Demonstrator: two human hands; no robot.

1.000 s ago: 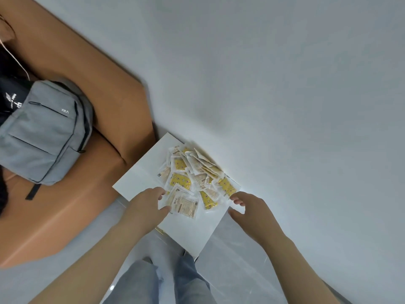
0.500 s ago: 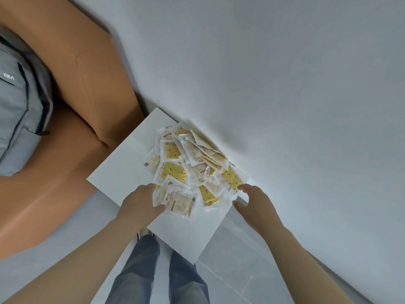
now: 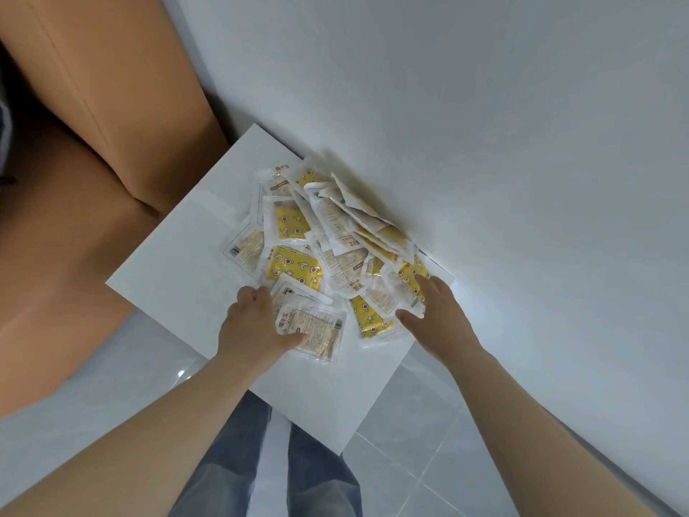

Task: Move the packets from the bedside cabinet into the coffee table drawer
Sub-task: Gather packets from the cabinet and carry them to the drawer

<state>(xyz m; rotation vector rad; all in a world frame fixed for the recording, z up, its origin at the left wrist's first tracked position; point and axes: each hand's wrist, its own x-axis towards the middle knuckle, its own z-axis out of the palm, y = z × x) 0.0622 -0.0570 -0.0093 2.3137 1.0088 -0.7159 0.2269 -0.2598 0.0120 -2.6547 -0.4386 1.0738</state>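
Observation:
Several white and yellow packets (image 3: 335,248) lie heaped on the white top of the bedside cabinet (image 3: 179,270), piled against the wall. My left hand (image 3: 257,322) is at the pile's near left edge, its thumb lying over a pale printed packet (image 3: 317,330) and its fingers tucked under it. My right hand (image 3: 436,311) lies on the packets at the pile's right side, fingers spread and fairly straight, the thumb reaching out over the cabinet top. The coffee table drawer is not in view.
An orange-brown sofa (image 3: 93,151) stands directly left of the cabinet. A plain white wall (image 3: 484,143) runs behind and to the right. Grey tiled floor (image 3: 402,442) and my jeans-clad legs (image 3: 261,460) are below the cabinet's near corner.
The camera has come closer and swung right, so the grey backpack has left the view. My right hand has moved from the cabinet's edge onto the packets. My left hand has closed on the pale packet.

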